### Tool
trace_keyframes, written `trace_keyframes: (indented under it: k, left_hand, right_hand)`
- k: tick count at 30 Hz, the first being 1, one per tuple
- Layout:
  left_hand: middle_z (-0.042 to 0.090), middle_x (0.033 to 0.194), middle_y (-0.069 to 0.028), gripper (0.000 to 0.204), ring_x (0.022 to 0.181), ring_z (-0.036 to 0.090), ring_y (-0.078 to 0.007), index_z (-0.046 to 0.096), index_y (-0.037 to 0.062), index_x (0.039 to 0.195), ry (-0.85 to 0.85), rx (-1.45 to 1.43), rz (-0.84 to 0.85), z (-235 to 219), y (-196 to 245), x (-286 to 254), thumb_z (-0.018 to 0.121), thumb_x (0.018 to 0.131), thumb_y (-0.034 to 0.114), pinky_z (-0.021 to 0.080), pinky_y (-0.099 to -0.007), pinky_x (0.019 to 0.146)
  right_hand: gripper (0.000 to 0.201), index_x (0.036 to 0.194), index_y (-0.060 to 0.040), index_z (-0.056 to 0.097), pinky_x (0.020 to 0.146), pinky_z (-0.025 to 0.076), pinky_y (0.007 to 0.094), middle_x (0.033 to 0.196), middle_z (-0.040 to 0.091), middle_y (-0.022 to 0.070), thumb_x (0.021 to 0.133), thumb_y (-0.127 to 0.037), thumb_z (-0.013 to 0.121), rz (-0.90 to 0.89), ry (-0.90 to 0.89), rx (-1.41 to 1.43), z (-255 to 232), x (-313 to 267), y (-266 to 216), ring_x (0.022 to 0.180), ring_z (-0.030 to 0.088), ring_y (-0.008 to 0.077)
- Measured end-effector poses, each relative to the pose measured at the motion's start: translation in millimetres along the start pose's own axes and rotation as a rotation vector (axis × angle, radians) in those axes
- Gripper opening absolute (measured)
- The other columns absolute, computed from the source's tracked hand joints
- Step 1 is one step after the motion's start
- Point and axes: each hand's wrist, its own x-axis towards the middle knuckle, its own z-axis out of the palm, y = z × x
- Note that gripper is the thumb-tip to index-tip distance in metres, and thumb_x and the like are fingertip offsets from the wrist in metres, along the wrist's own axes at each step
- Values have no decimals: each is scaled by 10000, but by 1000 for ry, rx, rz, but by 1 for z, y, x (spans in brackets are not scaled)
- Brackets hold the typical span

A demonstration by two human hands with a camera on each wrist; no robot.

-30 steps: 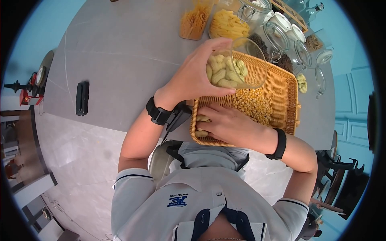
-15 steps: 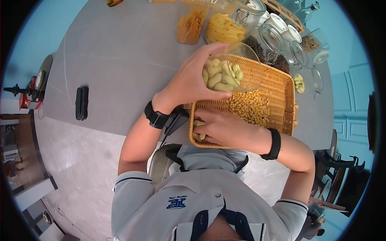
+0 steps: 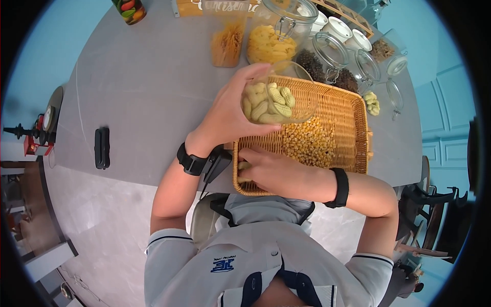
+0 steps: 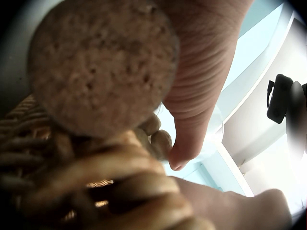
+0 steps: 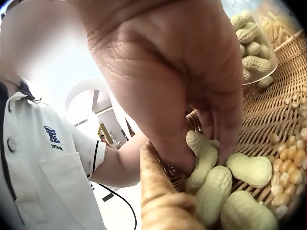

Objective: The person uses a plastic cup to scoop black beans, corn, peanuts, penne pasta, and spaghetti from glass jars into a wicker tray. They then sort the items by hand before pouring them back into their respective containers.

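Note:
My left hand [image 3: 217, 117] grips a clear container [image 3: 302, 110] of peanuts [image 3: 268, 102], tilted over the back left part of a wicker basket [image 3: 353, 130]. My right hand [image 3: 266, 166] reaches down into the basket's near left corner. In the right wrist view its thumb and fingers pinch a peanut [image 5: 204, 165], and several loose peanuts [image 5: 247, 213] lie beside the fingertips. Yellow corn kernels [image 3: 307, 143] lie in the middle of the basket, to the right of the peanuts. The right fingertips are partly hidden in the head view.
Behind the basket stand a container of spaghetti [image 3: 227, 46], a jar of yellow pasta [image 3: 271, 46] and a jar of dark grains [image 3: 311, 64]. More peanuts [image 3: 372, 104] sit right of the basket. A black case [image 3: 102, 148] lies at the left. A round speckled brown end [image 4: 103, 67] fills much of the left wrist view.
The head view has shifted, so basket, container and hands appear further left and lower together. My right fingers have moved slightly among the corner peanuts; my left hand keeps its grip.

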Motion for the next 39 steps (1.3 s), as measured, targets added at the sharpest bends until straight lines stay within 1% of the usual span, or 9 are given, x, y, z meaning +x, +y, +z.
trace_keyframes:
  k: [10, 11, 13, 22, 25, 29, 32, 35, 39]
  left_hand:
    - [470, 1491, -106, 1112, 1371, 491, -263, 394, 70, 1514, -1, -2, 14, 0, 1, 0, 993, 600, 273, 403, -434, 1158]
    - [469, 1492, -105, 1105, 1372, 490, -263, 398, 72, 1513, -2, 2, 9, 0, 2, 0, 992, 603, 273, 404, -434, 1157]
    - [475, 1491, -106, 1094, 1371, 492, -263, 405, 73, 1511, -4, -6, -2, 0, 2, 0, 989, 608, 274, 405, -431, 1155]
    - [552, 1438, -137, 998, 1329, 548, -306, 440, 57, 1478, 28, -87, -6, 0, 6, 2, 957, 646, 245, 442, -400, 1113]
    - [556, 1425, -128, 1008, 1320, 550, -288, 440, 66, 1479, -11, -39, -7, -2, 9, 2, 965, 638, 249, 447, -401, 1108]
    - [543, 1438, -118, 1040, 1329, 539, -254, 429, 77, 1487, -64, -24, -44, 0, 10, 2, 984, 626, 258, 449, -402, 1113]
    - [548, 1431, -115, 1035, 1322, 545, -259, 427, 84, 1488, -72, -38, -43, 1, 7, 1, 982, 631, 248, 460, -405, 1105]
    - [548, 1430, -112, 1042, 1317, 548, -261, 416, 82, 1495, -70, -28, -40, 1, 7, 1, 981, 633, 239, 456, -407, 1109]
    - [538, 1437, -115, 1070, 1323, 541, -259, 397, 71, 1506, -65, -41, -42, 1, 7, 0, 984, 627, 239, 434, -412, 1129]
  right_hand:
    - [170, 983, 8, 720, 950, 525, 415, 1152, 590, 154, 823, -5, 663, 0, 32, 125, 6, 5, 16, 1144, 592, 359]
    - [211, 1033, -3, 727, 950, 526, 409, 1174, 599, 152, 826, -10, 684, 13, 41, 149, 2, 4, 14, 1137, 600, 347]
    - [302, 1132, -25, 739, 951, 529, 397, 1218, 617, 149, 831, -21, 726, 41, 54, 190, -17, -5, 5, 1122, 617, 324]
    - [244, 990, -4, 799, 856, 574, 335, 1173, 707, 141, 748, 7, 831, 150, 383, 438, -133, -43, -21, 981, 703, 227]
    - [314, 1119, -40, 779, 788, 575, 290, 1161, 704, 101, 809, 5, 805, 132, 468, 520, -143, -39, -5, 953, 690, 160]
    - [267, 1095, -19, 769, 773, 577, 294, 1159, 705, 99, 829, -6, 789, 204, 562, 231, -132, -25, 13, 929, 706, 179]
    - [259, 1084, -11, 761, 765, 578, 304, 1158, 713, 106, 826, -11, 787, 205, 581, 181, -126, -19, 11, 901, 718, 202]
    - [281, 1089, -5, 763, 830, 571, 277, 1239, 701, 106, 813, 48, 779, 260, 536, 119, -129, -17, 2, 957, 698, 151]
    - [253, 1057, -5, 762, 781, 572, 286, 1142, 734, 102, 808, 36, 779, 213, 627, 77, -126, -19, 6, 885, 711, 173]
